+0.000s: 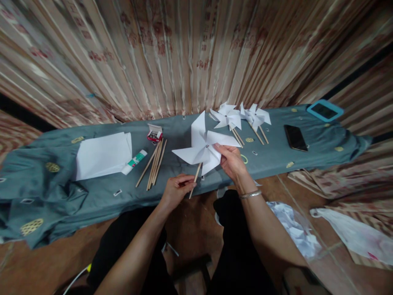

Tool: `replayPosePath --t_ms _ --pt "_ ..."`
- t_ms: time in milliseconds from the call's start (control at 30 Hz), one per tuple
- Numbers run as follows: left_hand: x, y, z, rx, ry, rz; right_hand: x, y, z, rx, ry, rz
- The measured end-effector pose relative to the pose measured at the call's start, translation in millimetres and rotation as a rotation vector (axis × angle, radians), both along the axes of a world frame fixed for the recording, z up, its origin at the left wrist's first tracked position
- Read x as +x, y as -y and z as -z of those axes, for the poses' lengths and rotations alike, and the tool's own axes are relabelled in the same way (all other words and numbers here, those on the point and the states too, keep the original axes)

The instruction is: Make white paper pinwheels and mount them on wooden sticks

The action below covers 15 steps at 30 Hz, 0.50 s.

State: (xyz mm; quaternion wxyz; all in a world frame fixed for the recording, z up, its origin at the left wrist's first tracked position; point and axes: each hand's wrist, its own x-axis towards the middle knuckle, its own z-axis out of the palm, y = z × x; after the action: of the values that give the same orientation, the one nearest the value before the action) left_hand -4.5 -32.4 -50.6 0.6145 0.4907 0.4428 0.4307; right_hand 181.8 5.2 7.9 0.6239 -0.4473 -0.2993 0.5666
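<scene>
We use the white paper pinwheel (204, 146) in our hands as the landmark and go from the left.

Far to its left on the grey-green cloth-covered table (46, 192) lies a stack of white paper sheets (102, 155). Just right of the stack is a white glue stick with a green label (134, 162), then a bundle of thin wooden sticks (155, 163), with a small red and white box (154, 133) behind the sticks.

Our left hand (176, 189) is closed, pinching the lower part of the thin wooden stick (195, 180) that runs up under the pinwheel. Our right hand (231, 162) grips the pinwheel's right side, thumb on the front of a blade, fingers behind. The pinwheel is lifted just above the near edge of the table.

To do this well, we judge that the stick should be kept steady under the centre of the paper, and the right hand should grip lightly so the folded blades do not crease.

Behind the pinwheel and to its right rest two finished white paper pinwheels on sticks (241, 119). Further right lies a black phone (295, 137), and at the far right end a blue-framed tablet (324, 110). Below the table on that side, a clear plastic bag of paper scraps (294, 229) sits on the floor.
</scene>
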Motion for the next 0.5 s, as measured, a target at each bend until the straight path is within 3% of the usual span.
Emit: replayPosePath --t_ms 500 --pt "2.3 -0.5 4.7 0.096 -0.069 0.017 2.6 -0.6 3.1 -0.038 -0.026 0.042"
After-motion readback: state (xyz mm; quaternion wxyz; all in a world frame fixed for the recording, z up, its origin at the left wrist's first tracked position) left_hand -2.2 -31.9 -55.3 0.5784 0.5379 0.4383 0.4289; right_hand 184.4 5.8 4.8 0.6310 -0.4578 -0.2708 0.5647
